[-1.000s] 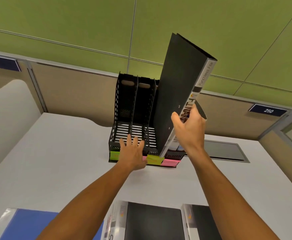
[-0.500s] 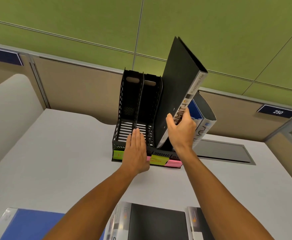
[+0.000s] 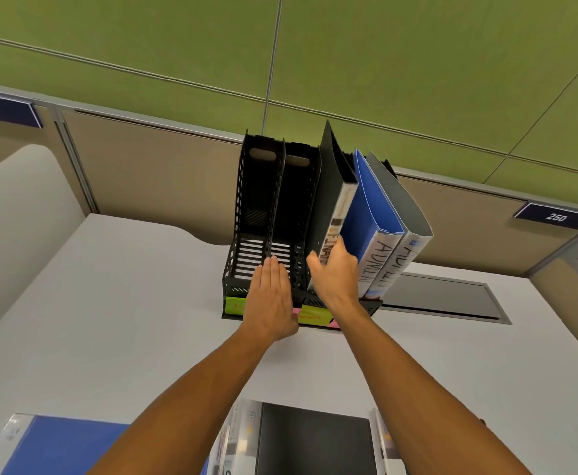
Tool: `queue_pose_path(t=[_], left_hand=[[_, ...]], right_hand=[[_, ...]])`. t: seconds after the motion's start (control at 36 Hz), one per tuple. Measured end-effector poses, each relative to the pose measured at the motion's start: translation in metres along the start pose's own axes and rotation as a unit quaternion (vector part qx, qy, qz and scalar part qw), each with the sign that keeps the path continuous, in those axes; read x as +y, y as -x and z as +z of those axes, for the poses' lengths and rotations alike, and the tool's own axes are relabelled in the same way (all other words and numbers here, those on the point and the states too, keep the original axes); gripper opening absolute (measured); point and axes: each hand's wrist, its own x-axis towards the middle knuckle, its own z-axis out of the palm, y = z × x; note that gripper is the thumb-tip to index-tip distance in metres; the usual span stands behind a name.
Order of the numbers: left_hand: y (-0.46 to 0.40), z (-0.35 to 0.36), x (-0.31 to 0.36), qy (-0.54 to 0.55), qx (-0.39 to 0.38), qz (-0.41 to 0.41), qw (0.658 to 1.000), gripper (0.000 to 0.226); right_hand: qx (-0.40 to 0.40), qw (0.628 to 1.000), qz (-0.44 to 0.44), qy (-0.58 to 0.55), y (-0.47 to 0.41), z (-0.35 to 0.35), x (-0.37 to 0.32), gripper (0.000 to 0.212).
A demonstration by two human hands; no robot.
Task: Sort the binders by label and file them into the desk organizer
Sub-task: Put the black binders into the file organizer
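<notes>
**Black binder in third slot**

While the left hand [image 3: 269,296] lies flat, fingers straight and together, on the organizer's [image 3: 246,234] front edge at the second slot, the right hand [image 3: 333,272] curls round the lower spine of the black binder [image 3: 328,200]. That binder stands in the third slot, tilted slightly right, spine facing out. Just right of it, a blue binder [image 3: 366,207] and a grey binder [image 3: 404,214] lean right, both marked ADMIN. Coloured notes [image 3: 310,315] line the organizer's base. More binders [image 3: 315,440] lie flat on the desk [image 3: 109,320] at the near edge.
</notes>
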Motion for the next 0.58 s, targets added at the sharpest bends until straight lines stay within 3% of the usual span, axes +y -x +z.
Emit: queue_pose_path(t=[0.25,0.58], left_hand=[[-0.001,0.005,0.0,0.003,0.009,-0.002,1.0,0.106],[-0.003,-0.001,-0.007,0.001,-0.017,0.016,1.0,0.108]], right_hand=[[-0.041,0.999,0.026,-0.014,0.002,0.0,0.007,0.034],[-0.121,0.979,0.06,-0.153,0.047,-0.034,0.023,0.075]])
